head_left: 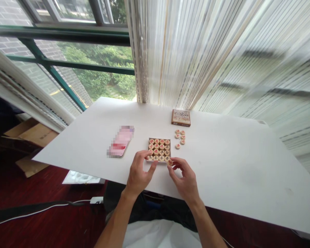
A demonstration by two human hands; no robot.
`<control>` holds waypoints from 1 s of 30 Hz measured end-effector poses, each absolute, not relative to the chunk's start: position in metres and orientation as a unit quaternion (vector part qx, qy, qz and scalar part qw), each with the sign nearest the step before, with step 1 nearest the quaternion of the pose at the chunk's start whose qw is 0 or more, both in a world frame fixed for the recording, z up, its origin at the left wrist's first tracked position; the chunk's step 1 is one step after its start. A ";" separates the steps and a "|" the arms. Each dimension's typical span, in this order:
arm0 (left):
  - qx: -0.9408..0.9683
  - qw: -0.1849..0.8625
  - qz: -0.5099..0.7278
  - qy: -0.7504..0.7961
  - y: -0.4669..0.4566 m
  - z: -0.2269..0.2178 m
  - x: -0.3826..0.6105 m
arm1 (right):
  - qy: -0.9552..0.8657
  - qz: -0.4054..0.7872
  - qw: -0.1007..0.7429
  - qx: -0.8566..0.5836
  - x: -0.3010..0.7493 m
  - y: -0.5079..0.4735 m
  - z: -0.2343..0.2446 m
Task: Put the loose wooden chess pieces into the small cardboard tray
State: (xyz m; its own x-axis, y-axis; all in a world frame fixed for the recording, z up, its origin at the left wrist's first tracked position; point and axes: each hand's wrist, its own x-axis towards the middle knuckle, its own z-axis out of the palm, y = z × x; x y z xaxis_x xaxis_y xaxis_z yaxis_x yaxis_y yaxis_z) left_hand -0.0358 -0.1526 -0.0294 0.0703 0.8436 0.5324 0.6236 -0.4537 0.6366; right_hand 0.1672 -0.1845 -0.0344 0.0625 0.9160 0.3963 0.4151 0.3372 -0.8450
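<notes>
A small open box (pixel 148 148) full of round wooden game pieces (pixel 159 150) with red and black characters sits on the white table (pixel 235 162). My left hand (pixel 139 172) rests at the box's near left corner, fingers curled against its edge. My right hand (pixel 183 177) pinches one wooden piece (pixel 169 162) at the box's near right corner. Several loose pieces (pixel 180 137) lie just right of the box. The box lid (pixel 181 117) lies farther back.
A phone (pixel 120 141) lies on the table left of the box. Striped curtains hang behind the table and a window is at the left. Cardboard boxes (pixel 32 132) and a cable (pixel 41 208) lie on the dark red floor.
</notes>
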 end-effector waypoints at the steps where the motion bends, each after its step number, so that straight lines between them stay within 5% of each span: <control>1: 0.702 0.157 0.470 0.511 -0.159 -0.030 -0.033 | -0.635 0.249 0.514 -0.520 0.164 -0.186 -0.035; 8: 0.647 0.471 0.394 0.451 -0.168 -0.026 -0.021 | -0.664 0.239 0.511 -0.491 0.155 -0.188 -0.040; 30: 0.613 0.539 0.359 0.453 -0.165 -0.022 -0.032 | -0.699 0.251 0.481 -0.465 0.156 -0.187 -0.037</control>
